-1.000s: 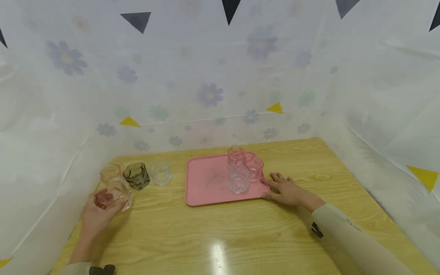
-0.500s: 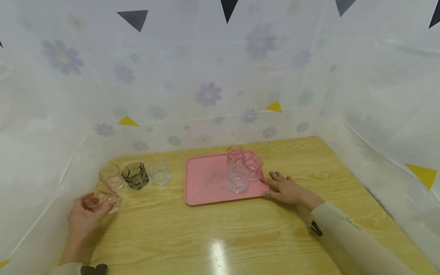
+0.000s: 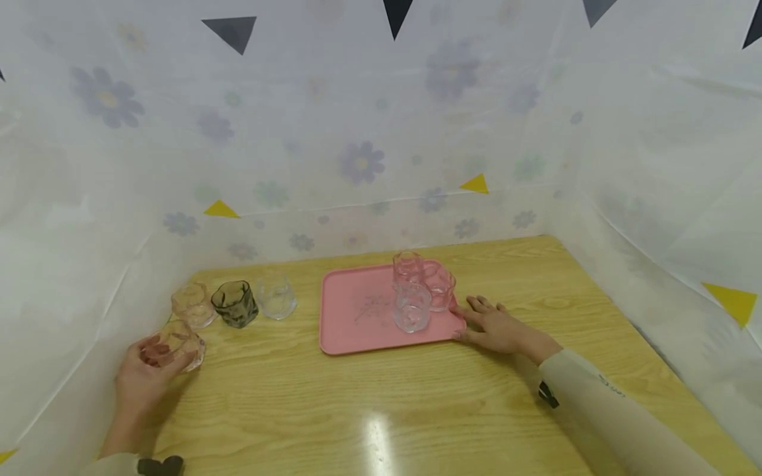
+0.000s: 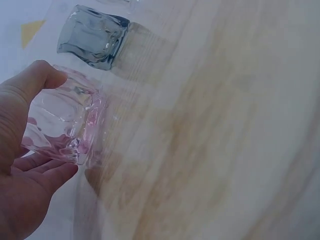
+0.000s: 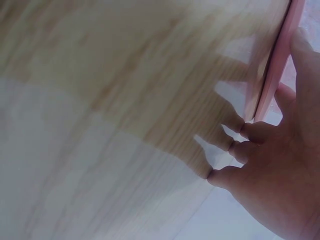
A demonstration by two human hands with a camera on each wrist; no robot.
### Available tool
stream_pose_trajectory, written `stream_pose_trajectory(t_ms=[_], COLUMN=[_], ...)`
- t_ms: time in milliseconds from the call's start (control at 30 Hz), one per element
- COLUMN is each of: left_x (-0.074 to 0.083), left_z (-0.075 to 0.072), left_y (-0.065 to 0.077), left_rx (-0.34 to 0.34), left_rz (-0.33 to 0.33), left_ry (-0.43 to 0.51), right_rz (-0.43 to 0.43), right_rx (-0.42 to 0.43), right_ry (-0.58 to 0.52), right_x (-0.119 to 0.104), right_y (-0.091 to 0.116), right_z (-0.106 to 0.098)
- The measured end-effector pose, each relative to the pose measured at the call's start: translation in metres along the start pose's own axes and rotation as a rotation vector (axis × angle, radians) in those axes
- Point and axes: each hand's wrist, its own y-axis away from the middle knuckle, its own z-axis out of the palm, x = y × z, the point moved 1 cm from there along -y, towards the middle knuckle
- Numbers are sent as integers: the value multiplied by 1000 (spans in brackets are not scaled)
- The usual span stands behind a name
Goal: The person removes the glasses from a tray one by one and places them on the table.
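My left hand (image 3: 145, 373) grips a clear, pink-tinted drinking glass (image 3: 184, 347) by its sides at the left of the table. In the left wrist view the thumb lies along one side of this glass (image 4: 70, 117) and the fingers along the other, its base close to the wood. Just behind it stand an amber-tinted glass (image 3: 193, 305), a smoky grey glass (image 3: 235, 305) and a clear glass (image 3: 276, 297). My right hand (image 3: 497, 328) rests at the right edge of a pink tray (image 3: 345, 330). Its thumb touches the tray's rim (image 5: 280, 60), while other fingertips rest on the table.
On the tray's right half two pink glasses (image 3: 440, 289) and a clear ribbed glass (image 3: 412, 309) stand close together. The wooden table (image 3: 309, 410) is walled by white sheeting (image 3: 77, 264) at the back and both sides.
My left hand has drawn the pink-tinted glass left and slightly toward me, away from the grey glass; over the last half second it barely moves. The right hand and tray stay put.
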Motion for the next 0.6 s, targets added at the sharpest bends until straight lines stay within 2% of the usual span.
stream_pose_trajectory(t_ms=[300, 433, 500, 600], left_x=[1, 3, 6, 15], left_z=[-2, -7, -10, -14], left_y=[0, 0, 1, 4], left_rx=[-25, -45, -36, -25], left_rz=[50, 93, 116, 128], left_ry=[-20, -88, -122, -119], right_rz=[-2, -1, -3, -5], right_rx=[0, -4, -5, -1], right_ry=[-12, -17, -18, -17], right_x=[0, 1, 1, 1], right_y=[0, 0, 0, 0], right_z=[-1, -1, 0, 0])
